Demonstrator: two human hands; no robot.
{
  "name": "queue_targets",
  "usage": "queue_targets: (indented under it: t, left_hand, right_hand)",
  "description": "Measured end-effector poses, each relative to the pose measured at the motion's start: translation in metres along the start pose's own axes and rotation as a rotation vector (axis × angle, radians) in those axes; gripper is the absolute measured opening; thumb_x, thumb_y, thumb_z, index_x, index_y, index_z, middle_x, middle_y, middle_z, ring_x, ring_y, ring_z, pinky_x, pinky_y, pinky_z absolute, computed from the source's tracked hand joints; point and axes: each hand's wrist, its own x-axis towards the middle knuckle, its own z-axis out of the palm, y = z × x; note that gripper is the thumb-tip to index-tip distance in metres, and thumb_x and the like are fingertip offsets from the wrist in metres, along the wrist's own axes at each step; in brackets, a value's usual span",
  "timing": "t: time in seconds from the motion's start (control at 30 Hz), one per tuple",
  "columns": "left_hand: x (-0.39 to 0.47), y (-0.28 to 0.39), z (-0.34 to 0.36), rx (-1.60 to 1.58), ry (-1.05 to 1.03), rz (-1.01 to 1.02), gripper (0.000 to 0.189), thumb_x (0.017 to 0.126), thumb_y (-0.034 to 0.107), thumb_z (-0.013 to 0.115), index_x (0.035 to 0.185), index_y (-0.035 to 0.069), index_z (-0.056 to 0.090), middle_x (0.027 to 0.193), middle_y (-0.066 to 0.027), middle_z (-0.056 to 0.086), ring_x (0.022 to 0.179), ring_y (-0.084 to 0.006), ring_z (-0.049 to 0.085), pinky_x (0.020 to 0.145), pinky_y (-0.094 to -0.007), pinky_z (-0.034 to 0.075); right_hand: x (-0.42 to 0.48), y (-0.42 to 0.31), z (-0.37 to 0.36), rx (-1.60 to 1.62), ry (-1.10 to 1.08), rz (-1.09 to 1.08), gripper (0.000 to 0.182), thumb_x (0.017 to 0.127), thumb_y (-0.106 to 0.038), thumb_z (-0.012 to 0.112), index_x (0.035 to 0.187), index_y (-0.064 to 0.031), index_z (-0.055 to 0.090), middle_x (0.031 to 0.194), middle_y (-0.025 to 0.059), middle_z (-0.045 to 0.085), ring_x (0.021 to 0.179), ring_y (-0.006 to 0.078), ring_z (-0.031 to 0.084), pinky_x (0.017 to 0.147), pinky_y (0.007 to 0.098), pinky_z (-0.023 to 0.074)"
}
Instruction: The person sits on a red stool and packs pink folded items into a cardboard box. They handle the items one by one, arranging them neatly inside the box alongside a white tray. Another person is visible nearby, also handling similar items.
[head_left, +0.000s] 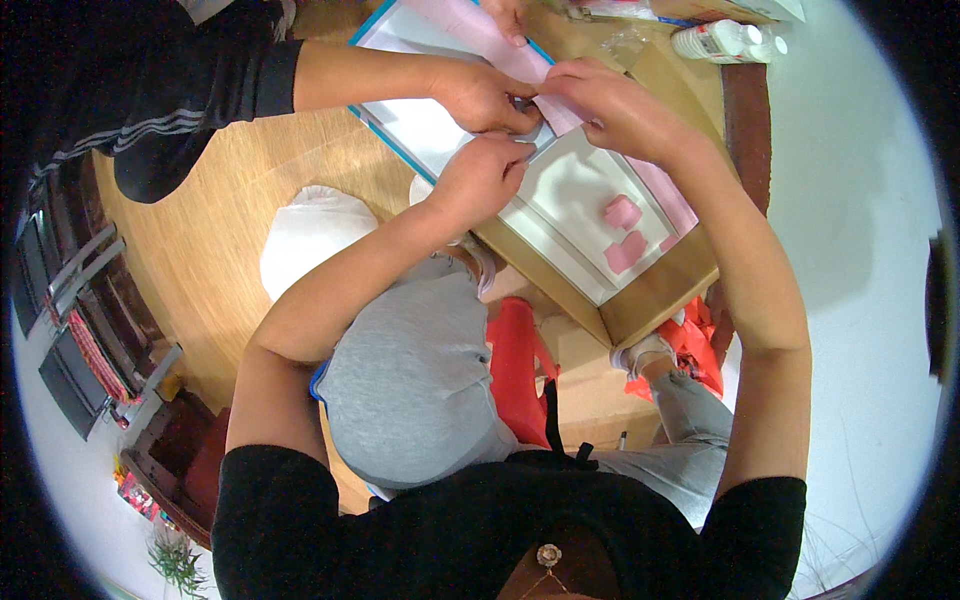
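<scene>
My left hand (484, 176) rests at the edge of a white panel with a blue rim (397, 146), its fingers bent near the panel's lower corner; whether it grips anything is unclear. Between the thumb and fingers of my right hand (611, 109) is the end of a pink sheet strip (559, 112). Another person's hand (484, 97) touches the same spot from the left, and a further hand (506, 19) lies on the pink strip at the top. Below is an open cardboard box (660, 289) with a white tray-like interior (555, 232), holding pink pieces (622, 212).
White bottles (716, 41) lie at the upper right by the wall. Red plastic (694, 352) is beside the box's lower corner. A white cloth-like thing (315, 232) is left of my left forearm. The other person's sleeved arm reaches in from the upper left.
</scene>
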Motion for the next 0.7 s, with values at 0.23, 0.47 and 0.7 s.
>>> queue_targets:
  t: [0.23, 0.47, 0.7]
  left_hand:
    - [0.0, -0.004, 0.009, -0.013, 0.019, 0.072, 0.025, 0.081, 0.005, 0.057, 0.101, 0.005, 0.071, 0.087, -0.0212, 0.063, 0.083, -0.038, 0.06, 0.075, -0.044, 0.049]
    - [-0.001, -0.007, 0.012, -0.03, -0.008, 0.032, 0.027, 0.083, 0.008, 0.06, 0.108, 0.006, 0.069, 0.091, -0.021, 0.064, 0.091, -0.0373, 0.061, 0.081, -0.0429, 0.048]
    - [0.001, -0.01, 0.012, 0.018, -0.009, 0.014, 0.03, 0.082, 0.009, 0.062, 0.111, 0.01, 0.07, 0.092, -0.0203, 0.065, 0.09, -0.0364, 0.06, 0.081, -0.0422, 0.048]
  right_hand:
    - [0.003, 0.002, 0.008, 0.004, 0.06, -0.045, 0.059, 0.064, 0.012, 0.06, 0.121, -0.0045, 0.056, 0.12, 0.0113, 0.055, 0.116, 0.0318, 0.051, 0.095, 0.0379, 0.0456]
    - [0.007, -0.003, 0.011, -0.066, -0.012, -0.079, 0.054, 0.066, 0.012, 0.059, 0.118, -0.0042, 0.058, 0.121, 0.0089, 0.054, 0.115, 0.0295, 0.052, 0.094, 0.0366, 0.0471]
    - [0.011, -0.008, 0.01, -0.113, -0.055, -0.102, 0.051, 0.069, 0.012, 0.055, 0.118, -0.0049, 0.058, 0.123, 0.0072, 0.054, 0.116, 0.0274, 0.053, 0.093, 0.0353, 0.0484]
